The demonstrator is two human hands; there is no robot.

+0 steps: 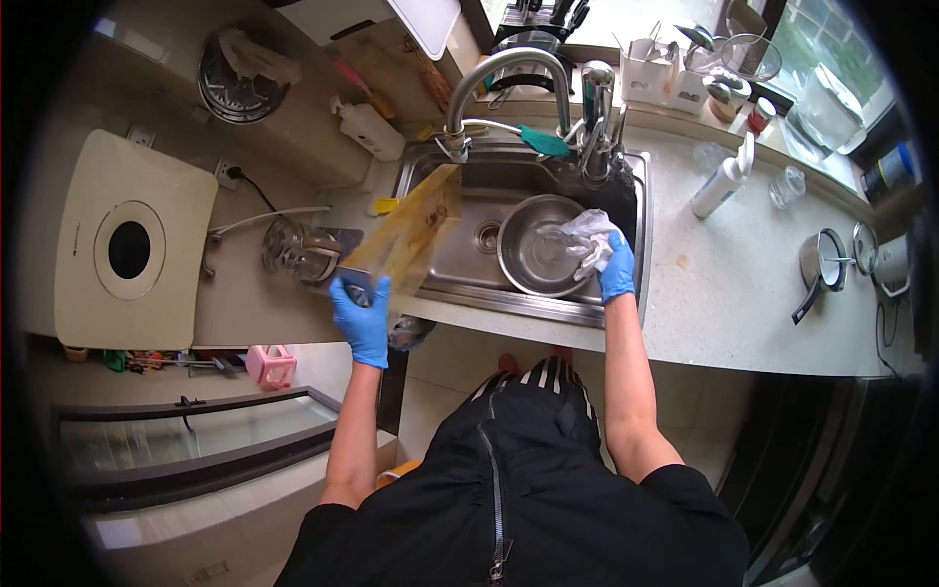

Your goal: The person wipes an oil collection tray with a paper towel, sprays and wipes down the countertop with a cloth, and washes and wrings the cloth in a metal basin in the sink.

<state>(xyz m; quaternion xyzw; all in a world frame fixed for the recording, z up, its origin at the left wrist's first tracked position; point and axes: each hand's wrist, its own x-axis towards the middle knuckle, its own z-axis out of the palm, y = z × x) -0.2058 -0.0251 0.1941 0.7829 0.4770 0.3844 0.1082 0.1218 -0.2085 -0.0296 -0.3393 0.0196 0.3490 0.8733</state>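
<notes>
Wears black top [587,499]; holds yellowish panel [409,235] by near end in curled left hand [362,318], slanting it forward over sink [458,256]; clutches white cloth [590,238] in closed right hand [617,269] over metal bowl [533,266].

1. I see the left hand [362,318], blue-gloved, out front with its fingers in a grip.
2. The right hand [617,271], likewise gloved, grips farther forward, well apart.
3. Both forearms are bare, the right arm [631,391] bent at the elbow.
</notes>
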